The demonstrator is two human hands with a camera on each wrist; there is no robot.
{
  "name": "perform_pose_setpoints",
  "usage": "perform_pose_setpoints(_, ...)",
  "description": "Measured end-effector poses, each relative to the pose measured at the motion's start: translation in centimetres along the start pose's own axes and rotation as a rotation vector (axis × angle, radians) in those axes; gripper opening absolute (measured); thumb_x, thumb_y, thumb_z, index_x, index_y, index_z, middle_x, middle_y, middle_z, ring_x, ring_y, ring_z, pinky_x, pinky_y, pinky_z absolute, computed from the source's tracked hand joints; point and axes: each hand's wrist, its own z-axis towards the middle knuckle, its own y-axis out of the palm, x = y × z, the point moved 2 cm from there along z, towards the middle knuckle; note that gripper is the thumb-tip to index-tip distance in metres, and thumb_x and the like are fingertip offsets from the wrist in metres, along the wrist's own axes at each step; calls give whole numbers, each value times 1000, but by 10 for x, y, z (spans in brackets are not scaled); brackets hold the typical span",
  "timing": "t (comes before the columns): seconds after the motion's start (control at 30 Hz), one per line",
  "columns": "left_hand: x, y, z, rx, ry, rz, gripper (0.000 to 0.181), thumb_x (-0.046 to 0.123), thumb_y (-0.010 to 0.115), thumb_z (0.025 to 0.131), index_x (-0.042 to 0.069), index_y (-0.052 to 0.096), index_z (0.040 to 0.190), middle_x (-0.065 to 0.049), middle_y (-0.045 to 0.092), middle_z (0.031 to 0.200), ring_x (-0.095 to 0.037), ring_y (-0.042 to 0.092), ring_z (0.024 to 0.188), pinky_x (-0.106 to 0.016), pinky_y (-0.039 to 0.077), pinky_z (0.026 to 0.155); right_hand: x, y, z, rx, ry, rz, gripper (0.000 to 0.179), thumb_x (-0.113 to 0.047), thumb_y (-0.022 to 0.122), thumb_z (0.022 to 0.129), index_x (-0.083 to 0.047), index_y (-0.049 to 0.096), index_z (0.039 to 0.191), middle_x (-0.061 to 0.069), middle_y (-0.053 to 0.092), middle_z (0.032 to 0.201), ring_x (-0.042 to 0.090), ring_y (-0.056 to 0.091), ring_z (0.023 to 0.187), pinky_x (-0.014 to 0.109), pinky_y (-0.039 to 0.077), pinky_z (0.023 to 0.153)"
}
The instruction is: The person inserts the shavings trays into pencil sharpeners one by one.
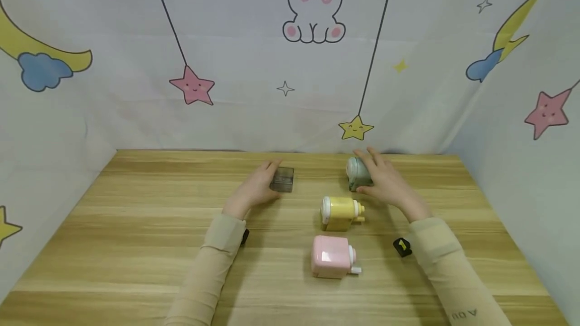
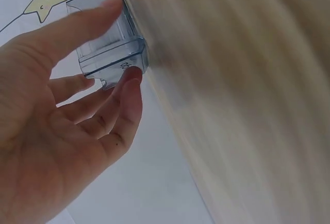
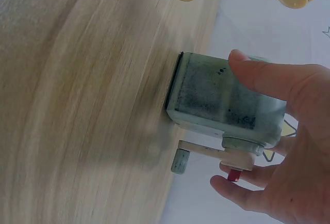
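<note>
At the back of the table, my left hand (image 1: 256, 185) holds a small clear plastic box (image 1: 283, 179) between thumb and fingers. The left wrist view shows the thumb along one side of this box (image 2: 105, 30) and fingertips at its lower end. To the right, my right hand (image 1: 385, 180) grips a grey-green crank pencil sharpener (image 1: 356, 172). In the right wrist view, the thumb lies on one side of the sharpener (image 3: 216, 92), with some fingers near its crank (image 3: 206, 152); the far fingers are partly hidden behind it.
A yellow crank sharpener (image 1: 341, 210) and a pink one (image 1: 331, 254) stand in a row nearer me. A black tag (image 1: 402, 246) marked 1 lies by the right sleeve, and another black piece (image 1: 245, 237) shows beside the left cuff. A printed curtain (image 1: 244, 119) borders the table's back edge.
</note>
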Motion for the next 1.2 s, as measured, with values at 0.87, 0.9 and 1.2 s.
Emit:
perform_pose_setpoints(0.87, 9, 4, 13, -48, -4, 13, 69, 11, 71, 85, -6, 36, 142, -23, 45, 142, -35, 49, 128, -44, 41, 111, 5, 12, 16, 15, -25, 73, 70, -17, 69, 87, -9, 32, 146, 28, 42, 130, 45, 43, 113, 61, 42, 95)
perform_pose_setpoints(0.9, 9, 5, 14, -47, 0, 15, 69, 11, 71, 85, -6, 37, 142, -23, 45, 141, -35, 50, 127, -44, 41, 110, 4, 12, 17, 13, -26, 78, 70, -17, 69, 87, -9, 32, 146, 28, 42, 131, 45, 42, 114, 61, 42, 95)
perform_pose_setpoints(1.2, 16, 7, 19, -63, 7, -3, 68, 12, 73, 84, -6, 39, 140, -22, 47, 138, -33, 51, 125, -42, 42, 110, -2, 17, 22, -17, -69, 90, 72, -20, 69, 87, -8, 30, 147, 27, 42, 131, 44, 43, 114, 59, 44, 94)
